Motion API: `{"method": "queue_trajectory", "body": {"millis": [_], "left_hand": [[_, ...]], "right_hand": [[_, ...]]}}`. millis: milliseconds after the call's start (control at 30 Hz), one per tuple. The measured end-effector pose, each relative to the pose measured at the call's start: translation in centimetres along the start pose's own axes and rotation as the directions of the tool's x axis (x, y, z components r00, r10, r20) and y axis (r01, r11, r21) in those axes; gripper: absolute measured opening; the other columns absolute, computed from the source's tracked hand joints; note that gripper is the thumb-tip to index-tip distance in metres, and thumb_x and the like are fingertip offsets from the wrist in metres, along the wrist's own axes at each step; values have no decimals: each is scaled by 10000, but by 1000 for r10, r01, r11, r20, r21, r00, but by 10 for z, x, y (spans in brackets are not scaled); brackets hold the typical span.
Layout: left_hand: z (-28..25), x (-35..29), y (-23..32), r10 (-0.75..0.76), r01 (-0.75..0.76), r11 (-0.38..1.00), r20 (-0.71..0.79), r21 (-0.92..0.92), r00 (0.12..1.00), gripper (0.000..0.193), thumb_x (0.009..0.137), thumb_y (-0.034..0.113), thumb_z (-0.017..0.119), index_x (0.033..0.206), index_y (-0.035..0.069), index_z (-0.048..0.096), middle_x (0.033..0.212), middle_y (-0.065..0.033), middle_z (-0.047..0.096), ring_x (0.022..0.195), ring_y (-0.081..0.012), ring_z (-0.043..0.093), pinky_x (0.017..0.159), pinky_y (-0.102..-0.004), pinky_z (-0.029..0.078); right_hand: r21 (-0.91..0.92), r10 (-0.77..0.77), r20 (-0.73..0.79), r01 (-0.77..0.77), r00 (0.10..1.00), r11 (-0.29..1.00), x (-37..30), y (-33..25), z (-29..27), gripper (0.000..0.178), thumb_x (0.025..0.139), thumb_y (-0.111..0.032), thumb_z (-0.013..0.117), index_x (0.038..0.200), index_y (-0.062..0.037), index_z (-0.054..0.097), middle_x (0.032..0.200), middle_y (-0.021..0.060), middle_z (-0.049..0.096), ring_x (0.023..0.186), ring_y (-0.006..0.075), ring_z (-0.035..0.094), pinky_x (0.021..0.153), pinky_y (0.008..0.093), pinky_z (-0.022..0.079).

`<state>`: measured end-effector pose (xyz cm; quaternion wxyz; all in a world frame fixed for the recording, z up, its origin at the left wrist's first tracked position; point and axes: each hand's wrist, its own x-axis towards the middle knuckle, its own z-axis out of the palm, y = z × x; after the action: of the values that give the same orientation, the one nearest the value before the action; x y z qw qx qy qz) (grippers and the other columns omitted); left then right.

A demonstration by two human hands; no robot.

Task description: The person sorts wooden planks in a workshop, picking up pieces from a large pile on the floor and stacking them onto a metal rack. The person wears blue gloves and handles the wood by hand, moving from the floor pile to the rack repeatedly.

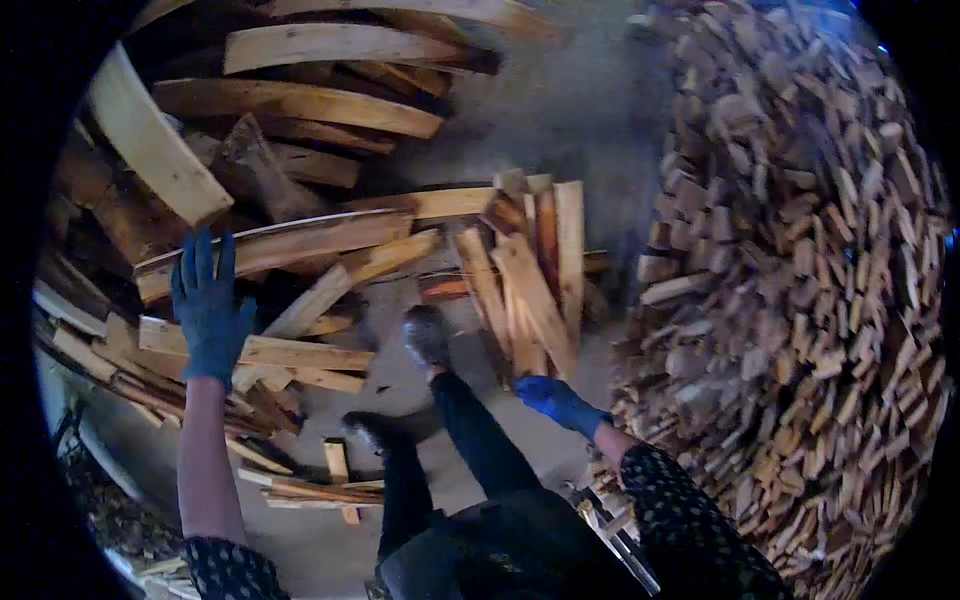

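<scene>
My left hand [210, 310], in a blue-grey glove, is open with its fingers stretched and spread. It reaches over the wood pile at left, its fingertips close to the end of a long wooden board [300, 243] and a pale plank [160, 140]. My right hand [562, 402], in a blue glove, has its fingers curled together at the near end of a small stack of wooden boards [535, 290]. Whether it grips one of them is hidden. Another plank [260, 348] lies just right of my left wrist.
Long boards [330, 45] are heaped at the far left. A tall mass of small wood pieces [780, 300] fills the right side. Several short slats [320, 490] lie on the concrete floor [400, 345] left of my legs. My shoes [427, 335] stand between the piles.
</scene>
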<state>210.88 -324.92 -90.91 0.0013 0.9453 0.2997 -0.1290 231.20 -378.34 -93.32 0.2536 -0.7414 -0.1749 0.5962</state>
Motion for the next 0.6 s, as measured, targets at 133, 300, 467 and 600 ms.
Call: {"method": "queue_trajectory", "body": {"millis": [133, 300, 467, 600], "left_hand": [[41, 22, -46, 85, -85, 975, 8, 206, 996, 916, 610, 233, 773, 1408, 196, 325, 1329, -69, 404, 1214, -303, 424, 958, -451, 376], [0, 29, -34, 39, -69, 993, 301, 91, 953, 549, 608, 232, 762, 1126, 189, 586, 992, -74, 587, 932, -248, 590, 800, -417, 457], [-43, -31, -23, 114, 9, 939, 335, -344, 935, 261, 659, 297, 732, 831, 111, 671, 779, -121, 630, 745, -334, 612, 663, -444, 482], [-75, -94, 17, 116, 254, 711, 466, -656, 877, 396, 621, 305, 815, 879, 43, 669, 782, -138, 638, 708, -321, 623, 638, -394, 495]], "right_hand": [[365, 95, 97, -124, 991, 923, 46, -46, 28, 280, 897, -67, 594, 1176, -41, 584, 1109, 52, 612, 1018, 134, 565, 889, 269, 461], [220, -13, 1, 13, 1000, 975, 89, -99, 53, 294, 916, -84, 578, 1207, -47, 555, 1171, 49, 577, 1069, 125, 542, 922, 263, 448], [531, -102, 277, -63, 955, 845, 103, -192, 74, 391, 933, -173, 565, 1299, -68, 477, 1214, 77, 554, 1127, 165, 532, 965, 298, 435], [853, -92, 371, -299, 924, 428, 94, -219, 102, 465, 941, -209, 540, 1358, -63, 396, 1251, 94, 530, 1176, 217, 514, 987, 352, 430]]}}
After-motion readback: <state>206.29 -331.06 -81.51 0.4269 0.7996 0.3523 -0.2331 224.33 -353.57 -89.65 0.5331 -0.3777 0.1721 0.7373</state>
